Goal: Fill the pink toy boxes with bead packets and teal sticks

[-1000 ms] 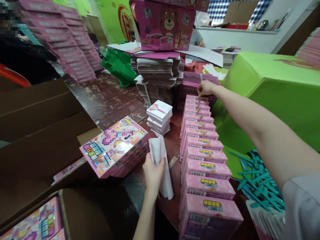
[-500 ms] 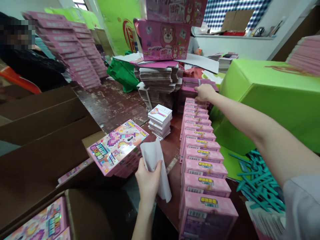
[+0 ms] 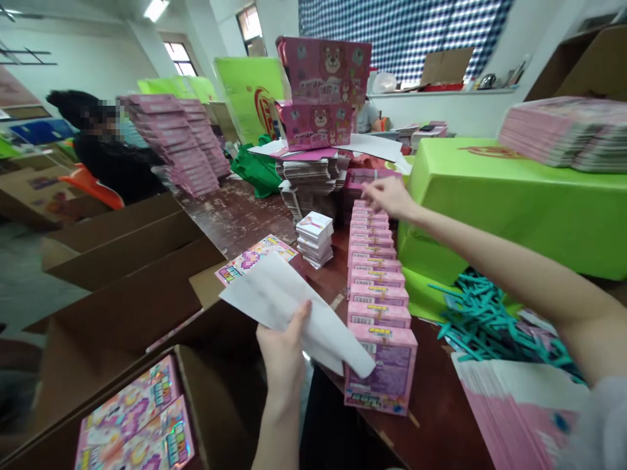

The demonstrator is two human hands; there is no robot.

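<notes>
My left hand (image 3: 283, 356) grips a white folded sheet of paper (image 3: 294, 310), held out flat above the table's near edge. My right hand (image 3: 388, 194) is stretched out over the far end of a long row of upright pink boxes (image 3: 375, 277), fingers loosely apart, with nothing visible in it. Behind the sheet lies a colourful pixel-art box (image 3: 257, 256) on a small pile. A short stack of white cards (image 3: 315, 236) stands left of the row.
An open brown carton (image 3: 147, 287) at the left holds colourful boxes (image 3: 134, 424). A green-covered block (image 3: 509, 196) and teal plastic pieces (image 3: 484, 313) lie right. Tall stacks of printed card (image 3: 311, 176), bear boxes (image 3: 318, 91) and pink stacks (image 3: 171, 140) stand behind. A person (image 3: 105, 150) sits far left.
The view has tilted up. My left hand has turned the white sheet from hanging down to lying flat. My right hand has lifted slightly off the farthest box.
</notes>
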